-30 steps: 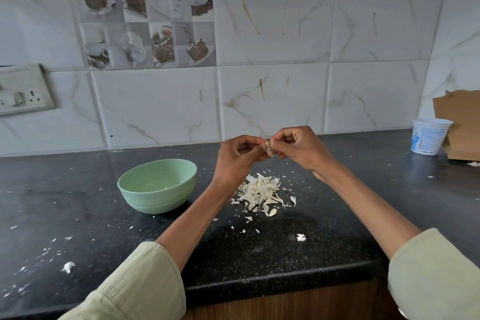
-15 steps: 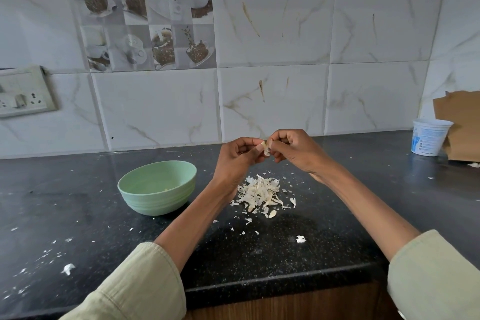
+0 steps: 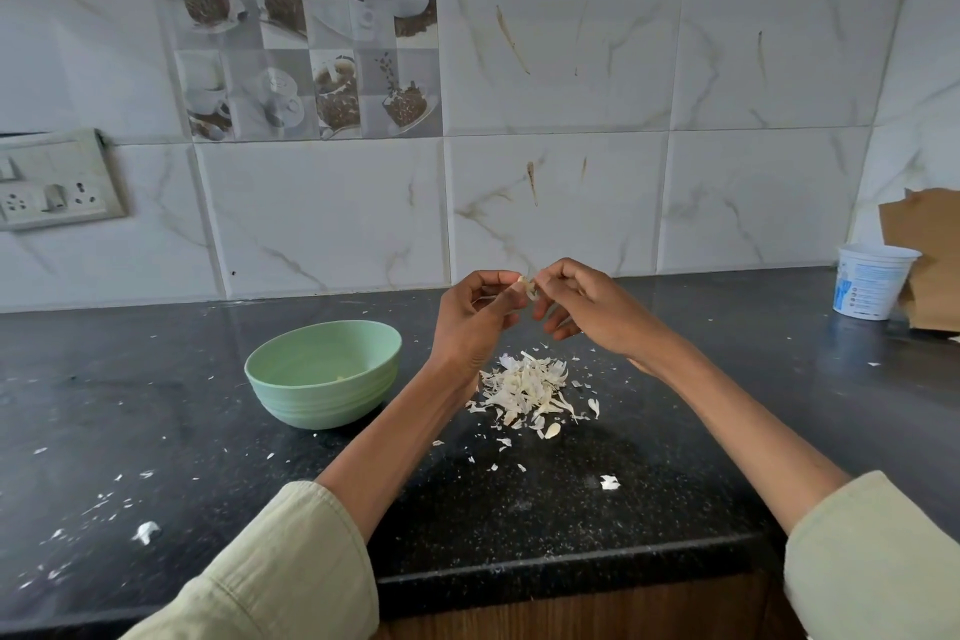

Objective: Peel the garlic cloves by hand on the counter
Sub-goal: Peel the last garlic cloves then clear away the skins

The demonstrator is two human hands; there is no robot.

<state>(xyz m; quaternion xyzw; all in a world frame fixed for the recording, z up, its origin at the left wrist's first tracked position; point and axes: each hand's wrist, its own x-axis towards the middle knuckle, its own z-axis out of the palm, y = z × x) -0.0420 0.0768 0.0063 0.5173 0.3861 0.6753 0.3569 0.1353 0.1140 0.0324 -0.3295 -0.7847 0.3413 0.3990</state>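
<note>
Pale green ribbed bowl left of centre, near for peeled cloves; my left hand pinches small whitish garlic clove mid-frame, right hand pinches its skin; papery peel heap w/ scraps below, on black speckled counter.

Soft, even daylight here, sharp focus; faint sheen on the black worktop, tile lines bowing at the wide-angle edges.

Pale green bowl on black speckled bench

Behind the bowl, white tiles carry grey-gold veins; right of it, cream-white garlic skins.
</note>
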